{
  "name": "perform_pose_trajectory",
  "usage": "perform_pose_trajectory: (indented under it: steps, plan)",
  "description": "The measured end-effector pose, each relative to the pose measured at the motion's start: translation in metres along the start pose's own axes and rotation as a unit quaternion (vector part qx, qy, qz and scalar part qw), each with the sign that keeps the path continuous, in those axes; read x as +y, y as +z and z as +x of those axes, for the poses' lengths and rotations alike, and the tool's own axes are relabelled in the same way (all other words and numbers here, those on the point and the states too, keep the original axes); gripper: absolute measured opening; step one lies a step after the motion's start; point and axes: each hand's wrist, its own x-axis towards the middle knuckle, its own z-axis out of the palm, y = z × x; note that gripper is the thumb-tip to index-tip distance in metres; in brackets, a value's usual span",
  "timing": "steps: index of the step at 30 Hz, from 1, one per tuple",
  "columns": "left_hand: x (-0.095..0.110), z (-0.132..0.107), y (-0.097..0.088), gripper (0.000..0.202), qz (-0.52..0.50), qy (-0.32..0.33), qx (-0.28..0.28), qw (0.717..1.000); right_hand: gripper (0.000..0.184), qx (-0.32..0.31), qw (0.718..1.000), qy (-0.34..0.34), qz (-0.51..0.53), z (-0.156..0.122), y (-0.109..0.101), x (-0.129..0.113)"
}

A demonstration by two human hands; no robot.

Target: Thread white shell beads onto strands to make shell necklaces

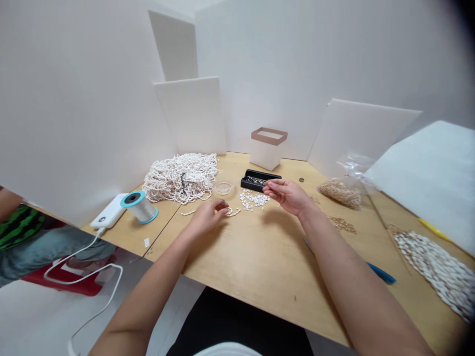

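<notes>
My left hand point(208, 216) is closed in a pinch low over the table. A short strand of white beads point(233, 212) emerges from its fingertips, and a bit of strand also shows on the hand's other side. My right hand point(287, 196) is raised just in front of a black tray point(254, 188) with small dark and shiny pieces in it. Its thumb and fingers are pressed together; whatever is between them is too small to make out. Loose white beads point(252, 200) lie scattered on the table between both hands. Behind them sits a clear round dish point(223, 188).
At left are a heap of white bead strands point(178, 178), a spool of clear thread point(140, 207) and a cabled white power bank point(108, 211). A white box point(265, 154) stands behind. Right lie a bag of tan pieces point(341, 193), a blue-handled tool point(381, 273) and more strands point(438, 267). Someone sits at far left.
</notes>
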Motion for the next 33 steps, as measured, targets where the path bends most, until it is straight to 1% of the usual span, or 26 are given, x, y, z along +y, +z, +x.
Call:
perform_pose_trajectory:
  steps: [5,8,10,11,14,17,21,24,27,30,33]
  plan:
    - [-0.003,0.023,-0.004,0.024,0.074,0.034,0.000,0.997,0.021,-0.091,0.993,0.068,-0.012,-0.007,-0.004,-0.009]
    - [-0.002,0.038,0.000,0.023,0.124,0.030,-0.018,0.992,0.023,-0.117,0.989,0.080,-0.038,-0.008,-0.003,-0.008]
    - [-0.001,0.050,0.006,0.022,0.150,0.030,-0.028,0.988,0.025,-0.103,0.991,0.073,-0.051,-0.005,-0.001,-0.001]
    - [0.000,0.057,0.010,0.021,0.162,0.038,-0.032,0.986,0.025,-0.083,0.993,0.064,-0.052,-0.002,0.001,0.005]
    - [0.001,0.072,0.021,0.020,0.185,0.059,-0.036,0.980,0.025,0.002,0.999,0.029,-0.042,0.007,0.002,0.022]
    - [-0.002,0.078,0.031,0.022,0.195,0.041,-0.021,0.980,0.023,0.044,0.998,0.020,-0.039,0.015,0.001,0.034]
    - [-0.007,0.080,0.040,0.023,0.199,0.029,-0.010,0.979,0.022,0.053,0.997,0.024,-0.042,0.018,-0.002,0.037]
    - [-0.010,0.085,0.042,0.024,0.202,0.029,-0.006,0.979,0.025,0.056,0.997,0.018,-0.048,0.018,-0.003,0.036]
    - [-0.012,0.091,0.043,0.023,0.214,0.020,-0.012,0.977,0.028,0.061,0.997,0.012,-0.052,0.018,-0.004,0.037]
    - [-0.010,0.098,0.044,0.023,0.230,0.022,-0.015,0.973,0.029,0.062,0.997,0.012,-0.053,0.019,-0.004,0.038]
    - [-0.004,0.105,0.046,0.024,0.237,0.043,-0.015,0.970,0.028,0.059,0.996,0.013,-0.062,0.019,-0.003,0.039]
